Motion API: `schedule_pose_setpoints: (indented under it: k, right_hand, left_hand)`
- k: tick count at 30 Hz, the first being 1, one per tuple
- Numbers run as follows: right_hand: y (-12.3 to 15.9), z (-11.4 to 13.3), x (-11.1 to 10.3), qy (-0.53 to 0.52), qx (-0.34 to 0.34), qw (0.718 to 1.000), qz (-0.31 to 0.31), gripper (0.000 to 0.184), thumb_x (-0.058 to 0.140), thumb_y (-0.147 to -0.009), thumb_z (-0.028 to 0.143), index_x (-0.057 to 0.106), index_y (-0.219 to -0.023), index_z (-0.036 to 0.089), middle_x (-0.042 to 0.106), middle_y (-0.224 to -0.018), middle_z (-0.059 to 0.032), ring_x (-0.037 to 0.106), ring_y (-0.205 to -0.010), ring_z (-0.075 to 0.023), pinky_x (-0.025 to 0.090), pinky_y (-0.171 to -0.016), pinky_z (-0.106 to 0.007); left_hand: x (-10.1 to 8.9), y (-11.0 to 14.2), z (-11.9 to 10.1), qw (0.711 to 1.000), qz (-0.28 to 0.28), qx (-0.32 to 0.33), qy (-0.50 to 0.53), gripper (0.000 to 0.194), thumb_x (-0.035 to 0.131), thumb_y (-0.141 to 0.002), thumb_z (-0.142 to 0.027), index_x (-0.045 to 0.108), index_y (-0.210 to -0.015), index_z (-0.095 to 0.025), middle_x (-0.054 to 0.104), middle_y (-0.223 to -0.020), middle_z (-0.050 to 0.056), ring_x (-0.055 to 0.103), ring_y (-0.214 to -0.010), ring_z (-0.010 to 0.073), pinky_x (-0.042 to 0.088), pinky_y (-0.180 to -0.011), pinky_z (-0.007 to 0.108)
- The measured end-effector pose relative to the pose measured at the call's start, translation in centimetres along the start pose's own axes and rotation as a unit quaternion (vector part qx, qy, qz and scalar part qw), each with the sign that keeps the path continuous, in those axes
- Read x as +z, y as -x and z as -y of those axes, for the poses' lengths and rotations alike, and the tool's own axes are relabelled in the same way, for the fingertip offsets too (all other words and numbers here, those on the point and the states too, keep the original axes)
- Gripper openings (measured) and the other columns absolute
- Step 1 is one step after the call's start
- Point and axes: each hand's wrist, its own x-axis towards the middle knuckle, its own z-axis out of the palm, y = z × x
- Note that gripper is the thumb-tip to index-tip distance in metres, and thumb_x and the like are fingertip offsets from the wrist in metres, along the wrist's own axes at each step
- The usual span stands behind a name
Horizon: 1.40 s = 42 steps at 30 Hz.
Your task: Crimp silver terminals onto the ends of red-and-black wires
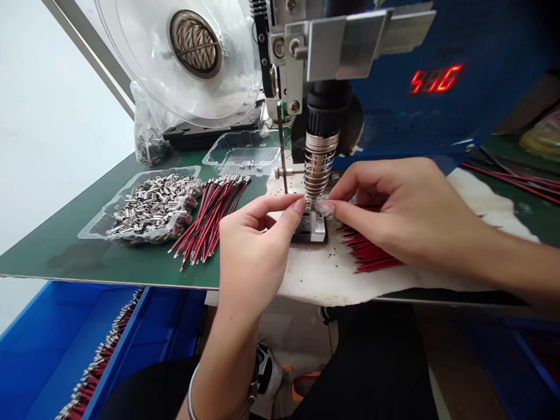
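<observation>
My left hand (254, 245) and my right hand (394, 210) meet under the coiled metal nozzle (320, 166) of a blue machine (429, 111). Both pinch with thumb and forefinger at a small black and silver fixture (311, 228) on a white cloth (332, 280). What the fingertips hold is too small to make out. A bundle of red and black wires (370, 254) lies under my right hand. Another bundle of red and black wires with metal ends (210, 219) lies left of my left hand.
A clear tray of small metal terminals (151, 204) sits on the green table (65, 254). An empty clear tray (242, 153) and a clear reel (192, 52) stand behind. A blue bin (52, 350) below holds finished wires. A red display (435, 79) glows on the machine.
</observation>
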Motion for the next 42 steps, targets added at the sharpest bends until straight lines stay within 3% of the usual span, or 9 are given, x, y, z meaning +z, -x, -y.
schedule_pose_setpoints:
  k: [6, 14, 24, 35, 42]
  right_hand:
    - [-0.1, 0.1, 0.0, -0.004, 0.001, 1.000, -0.001, 0.018, 0.078, -0.091, 0.023, 0.074, -0.074, 0.024, 0.065, -0.058, 0.0014, 0.063, -0.059, -0.0173, 0.044, -0.060, -0.033]
    - [0.1, 0.0, 0.0, 0.008, -0.002, 1.000, -0.002, 0.017, 0.078, -0.092, 0.021, 0.075, -0.076, 0.024, 0.058, -0.050, 0.0052, 0.047, -0.044, -0.0126, 0.042, -0.057, -0.033]
    - [0.0, 0.0, 0.1, 0.008, -0.009, 1.000, -0.006, 0.017, 0.077, -0.092, 0.022, 0.074, -0.075, 0.025, 0.061, -0.054, 0.0022, 0.063, -0.058, -0.0181, 0.045, -0.059, -0.034]
    - [0.1, -0.2, 0.1, 0.016, -0.014, 1.000, -0.009, 0.017, 0.077, -0.092, 0.023, 0.075, -0.076, 0.025, 0.059, -0.052, 0.0043, 0.055, -0.050, -0.0149, 0.045, -0.060, -0.035]
    - [0.0, 0.1, -0.3, 0.043, -0.032, 0.999, 0.001, 0.011, 0.077, -0.094, 0.022, 0.078, -0.083, 0.020, 0.063, -0.053, 0.0055, 0.045, -0.043, -0.0100, 0.047, -0.063, -0.034]
  left_hand:
    - [-0.3, 0.0, 0.5, 1.000, 0.016, 0.011, -0.002, 0.012, 0.096, -0.087, -0.035, 0.093, -0.096, -0.028, 0.060, -0.065, 0.000, 0.040, -0.059, 0.0127, 0.027, -0.056, 0.030]
    - [-0.4, 0.0, 0.5, 1.000, 0.024, 0.013, -0.004, 0.010, 0.095, -0.088, -0.035, 0.093, -0.096, -0.030, 0.060, -0.066, 0.000, 0.040, -0.059, 0.0123, 0.026, -0.056, 0.029]
    - [-0.4, 0.1, 0.4, 1.000, 0.017, 0.005, -0.006, 0.015, 0.096, -0.085, -0.038, 0.092, -0.096, -0.028, 0.057, -0.063, -0.001, 0.038, -0.057, 0.0133, 0.025, -0.054, 0.030]
    - [-0.3, 0.0, 0.4, 1.000, 0.026, 0.016, -0.007, 0.007, 0.095, -0.088, -0.035, 0.093, -0.094, -0.031, 0.061, -0.067, 0.000, 0.041, -0.060, 0.0129, 0.029, -0.055, 0.029]
    - [0.5, 0.3, -1.3, 0.999, 0.001, -0.047, 0.018, 0.011, 0.097, -0.086, -0.034, 0.090, -0.084, -0.026, 0.055, -0.062, -0.001, 0.035, -0.059, 0.0103, 0.022, -0.058, 0.032]
